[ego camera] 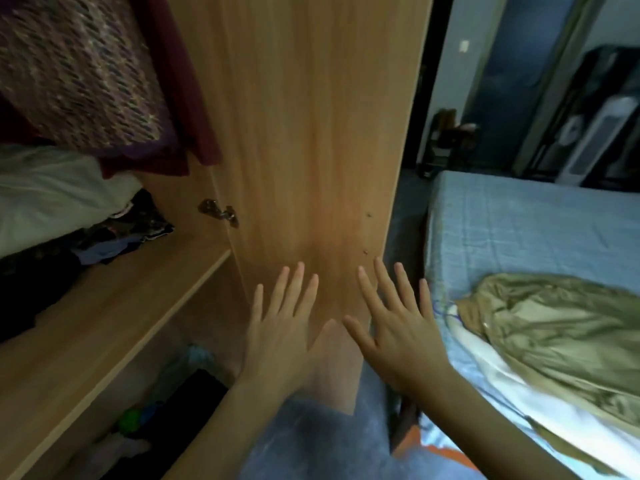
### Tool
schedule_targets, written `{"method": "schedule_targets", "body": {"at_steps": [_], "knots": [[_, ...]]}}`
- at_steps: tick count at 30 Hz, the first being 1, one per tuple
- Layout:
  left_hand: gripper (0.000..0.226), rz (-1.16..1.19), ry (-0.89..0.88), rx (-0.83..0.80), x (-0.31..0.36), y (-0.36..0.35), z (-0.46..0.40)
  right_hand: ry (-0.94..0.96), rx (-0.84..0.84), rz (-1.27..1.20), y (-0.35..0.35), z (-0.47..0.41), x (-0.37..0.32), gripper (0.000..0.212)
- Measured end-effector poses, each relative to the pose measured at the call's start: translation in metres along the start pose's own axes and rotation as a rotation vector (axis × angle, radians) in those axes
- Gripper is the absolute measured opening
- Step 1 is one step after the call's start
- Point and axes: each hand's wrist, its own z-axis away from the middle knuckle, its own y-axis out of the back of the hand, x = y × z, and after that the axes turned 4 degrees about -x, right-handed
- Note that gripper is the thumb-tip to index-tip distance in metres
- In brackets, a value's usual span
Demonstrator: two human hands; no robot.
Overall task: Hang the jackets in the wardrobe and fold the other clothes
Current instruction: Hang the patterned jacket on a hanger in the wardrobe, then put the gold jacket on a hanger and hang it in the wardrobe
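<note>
Wooden wardrobe door (311,133) before spread hands (346,341)

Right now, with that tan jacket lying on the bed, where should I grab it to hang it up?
Probably at the near left end of the tan jacket, where a collar-like fold bunches up beside the white sheet. Come from the left with the right hand, which is open and closest. The jacket lies crumpled, so the shoulders aren't clearly visible; pinch the raised fold and lift.

The olive jacket (561,337) on the bed runs off the right edge, and the stuff under the wardrobe shelf (104,327) is too dark to make out.
</note>
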Motion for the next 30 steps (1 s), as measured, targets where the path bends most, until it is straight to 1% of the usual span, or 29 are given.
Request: {"method": "schedule_targets", "body": {"at_steps": [5,7,11,16,23,30], "knots": [[0.073,0.064,-0.156,-0.038,0.058,-0.002,-0.006,-0.123,0.046,-0.006,-0.003,0.043,0.042,0.072],[0.070,0.094,-0.203,-0.036,0.084,-0.003,-0.007,-0.178,0.068,0.001,0.000,0.059,0.062,0.067],[0.071,0.145,-0.278,-0.029,0.138,-0.010,-0.009,-0.277,0.094,0.023,0.005,0.092,0.108,0.068],[0.067,0.201,-0.415,0.002,0.229,-0.013,-0.008,-0.414,0.100,0.043,0.011,0.141,0.179,0.068],[0.070,0.227,-0.585,-0.030,0.364,-0.032,-0.004,-0.600,0.075,0.046,0.020,0.214,0.277,0.070],[0.070,0.252,-0.709,-0.059,0.467,-0.041,0.006,-0.722,0.081,0.089,0.031,0.270,0.360,0.070]]}}
